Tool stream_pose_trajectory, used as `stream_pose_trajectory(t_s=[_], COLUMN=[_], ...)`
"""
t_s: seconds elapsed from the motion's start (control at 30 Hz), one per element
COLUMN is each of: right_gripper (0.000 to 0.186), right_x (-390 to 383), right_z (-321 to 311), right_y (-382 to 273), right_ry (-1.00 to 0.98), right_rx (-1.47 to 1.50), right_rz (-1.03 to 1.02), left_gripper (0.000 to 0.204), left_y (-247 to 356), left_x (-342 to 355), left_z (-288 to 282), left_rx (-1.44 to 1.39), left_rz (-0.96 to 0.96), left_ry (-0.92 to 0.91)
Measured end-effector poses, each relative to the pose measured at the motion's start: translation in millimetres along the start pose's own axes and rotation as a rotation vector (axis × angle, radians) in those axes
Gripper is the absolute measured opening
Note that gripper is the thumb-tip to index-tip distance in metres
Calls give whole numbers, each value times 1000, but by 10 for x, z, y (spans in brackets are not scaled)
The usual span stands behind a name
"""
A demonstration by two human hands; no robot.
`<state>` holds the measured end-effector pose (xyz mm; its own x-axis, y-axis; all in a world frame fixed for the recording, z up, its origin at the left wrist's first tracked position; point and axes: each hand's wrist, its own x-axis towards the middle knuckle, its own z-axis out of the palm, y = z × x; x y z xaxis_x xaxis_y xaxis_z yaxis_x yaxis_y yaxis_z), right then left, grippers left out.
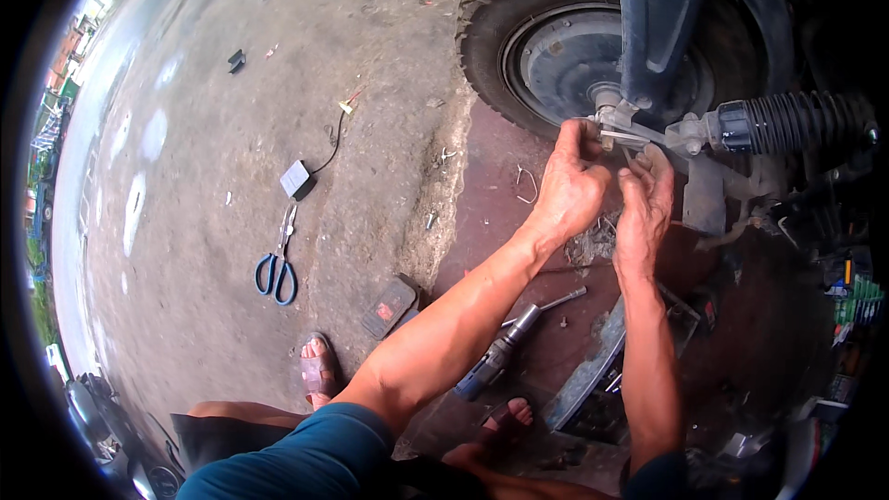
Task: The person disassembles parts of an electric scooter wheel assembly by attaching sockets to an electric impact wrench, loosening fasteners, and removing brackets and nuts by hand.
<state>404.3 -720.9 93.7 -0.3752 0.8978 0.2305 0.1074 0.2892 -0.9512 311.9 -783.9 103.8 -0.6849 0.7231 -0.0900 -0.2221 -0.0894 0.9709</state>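
Observation:
My left hand (571, 187) is closed at the wheel's axle end (607, 102), its thumb and fingertips pinched by a metal bracket (622, 118). Just right of it, my right hand (645, 208) has its fingers curled together beneath the same bracket. A thin pale strip (630, 138) runs between the two sets of fingertips; which hand grips it is unclear. Behind them stands the wheel with its black tyre (491, 46) and grey hub (574, 51), partly covered by a grey-blue plastic cover (653, 18). A black coil-spring shock absorber (787, 124) extends to the right.
Blue-handled scissors (277, 273) and a small grey box (296, 180) with a wire lie on the concrete at left. Below my arms are a power tool (495, 356) with a long socket, a metal tray (593, 361) and a dark case (391, 306). My sandalled foot (318, 366) is nearby.

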Motion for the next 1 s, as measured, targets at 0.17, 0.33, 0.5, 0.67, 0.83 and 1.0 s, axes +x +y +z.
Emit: stream_pose_trajectory(t_s=[0.17, 0.33, 0.5, 0.67, 0.83, 1.0], right_gripper=[29, 27, 29, 49, 44, 26], right_x=[96, 101, -2, 0, 5, 33], right_z=[-64, -152, 28, -17, 30, 36], right_y=[22, 21, 17, 58, 13, 119], right_ry=[14, -90, 76, -37, -23, 15], right_rx=[-2, -113, 199, 25, 63, 164], right_rz=[56, 32, 36, 17, 12, 19], left_gripper=[40, 44, 54, 58, 63, 53], left_y=[-44, -29, -103, -153, -5, -4], left_x=[14, -9, -109, -91, -179, 2], left_z=[-31, 6, 107, 116, 104, 70], left_rx=[35, -23, -18, 96, -41, 158], left_rz=[61, 59, 86, 136, 39, 97], left_ry=[-12, -17, 37, 56, -15, -33])
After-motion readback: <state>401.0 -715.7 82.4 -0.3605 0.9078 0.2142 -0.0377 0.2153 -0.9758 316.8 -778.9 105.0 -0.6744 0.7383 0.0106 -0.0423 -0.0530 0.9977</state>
